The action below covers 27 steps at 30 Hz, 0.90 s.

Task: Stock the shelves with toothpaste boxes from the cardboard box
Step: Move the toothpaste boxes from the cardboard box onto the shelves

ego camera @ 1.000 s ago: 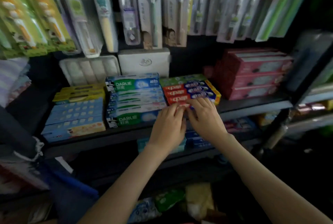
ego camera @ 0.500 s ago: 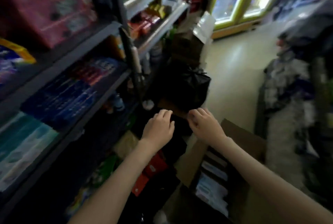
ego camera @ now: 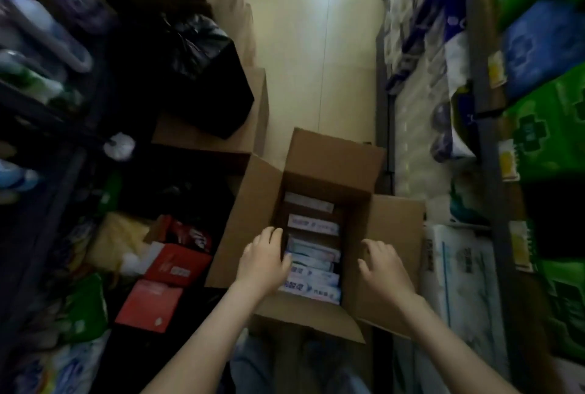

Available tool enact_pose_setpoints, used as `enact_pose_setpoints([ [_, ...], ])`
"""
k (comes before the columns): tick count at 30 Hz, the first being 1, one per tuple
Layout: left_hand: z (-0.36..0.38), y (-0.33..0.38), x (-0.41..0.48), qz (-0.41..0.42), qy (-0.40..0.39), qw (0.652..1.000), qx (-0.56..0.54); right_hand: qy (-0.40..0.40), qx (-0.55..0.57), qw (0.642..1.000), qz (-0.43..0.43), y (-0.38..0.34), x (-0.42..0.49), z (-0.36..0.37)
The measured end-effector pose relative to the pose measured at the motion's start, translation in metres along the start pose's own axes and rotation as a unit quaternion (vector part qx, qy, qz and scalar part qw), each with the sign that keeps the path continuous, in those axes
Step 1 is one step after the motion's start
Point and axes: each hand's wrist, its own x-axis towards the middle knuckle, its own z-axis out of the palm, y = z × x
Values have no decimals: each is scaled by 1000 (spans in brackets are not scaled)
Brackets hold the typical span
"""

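Observation:
An open cardboard box (ego camera: 332,162) stands on the floor in front of me, flaps spread. Inside lie several white and blue toothpaste boxes (ego camera: 313,256) stacked flat. My left hand (ego camera: 264,259) hovers over the box's left side, fingers relaxed, close to the toothpaste boxes' left ends and holding nothing. My right hand (ego camera: 381,262) hangs over the box's right inner wall, fingers loosely spread and empty. The shelf with the stocked toothpaste is out of view.
Dark shelving with bottles (ego camera: 34,29) runs along the left, with red packs (ego camera: 152,303) and a black bag (ego camera: 202,73) on the floor beside it. Shelves with tissue packs (ego camera: 459,270) and green packs (ego camera: 550,127) line the right. Pale floor (ego camera: 319,45) stretches ahead.
My view swung from the toothpaste shelf down and to the right to the cardboard box. Both hands left the shelf's boxes and came down over the open box.

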Motion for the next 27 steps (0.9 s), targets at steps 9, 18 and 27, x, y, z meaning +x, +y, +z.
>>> enact_pose_setpoints([
  [9, 159, -38, 107, -30, -131, 989, 61, -122, 7, 992, 29, 86, 88, 139],
  [18, 303, -87, 203, -83, -212, 964, 134, -185, 47, 980, 55, 104, 200, 302],
  [27, 360, -122, 236, -84, -244, 958, 128, -202, -67, 977, 36, 115, 269, 369],
])
